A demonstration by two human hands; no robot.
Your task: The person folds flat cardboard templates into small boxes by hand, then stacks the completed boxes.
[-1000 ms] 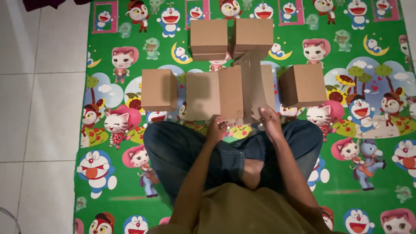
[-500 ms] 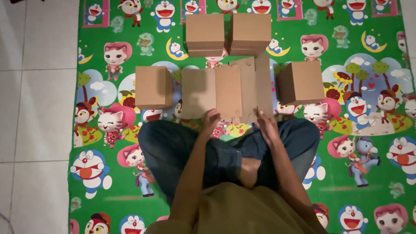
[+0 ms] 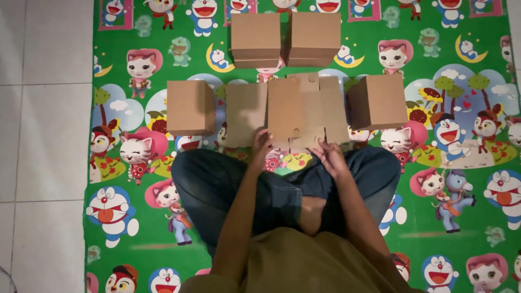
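Head view, looking straight down on crossed legs in dark jeans (image 3: pixel 233 190). Left hand (image 3: pixel 260 145) at the near edge of a flat, unfolded brown cardboard box blank (image 3: pixel 296 111), fingers curled onto its lower flap, gripping it. Right hand (image 3: pixel 329 157) at the blank's lower right corner, fingertips pinching the near flap; grasp partly hidden by the cardboard. Blank itself spread out just ahead of the knees, at 12 o'clock from both hands, several panels side by side with short tabs along the far and near edges, resting on a green play mat (image 3: pixel 467 217) printed with cartoon cats and other figures.

Outward from the hands: one closed brown box (image 3: pixel 190 107) at 10 o'clock from the left hand, just beside the blank's left panel. Another closed brown box (image 3: pixel 378 101) at 1 o'clock from the right hand, close to the blank's right edge. Farther off at 12 o'clock, two low stacks of brown boxes side by side, the left stack (image 3: pixel 255 39) and the right stack (image 3: pixel 314 38), with a narrow gap between them, both well clear of the hands and just beyond the blank's far edge.

Beyond the mat's left border, at 9 o'clock, pale floor tiles (image 3: pixel 43 135). Olive shirt (image 3: pixel 304 266) at the bottom edge, nearest the camera.
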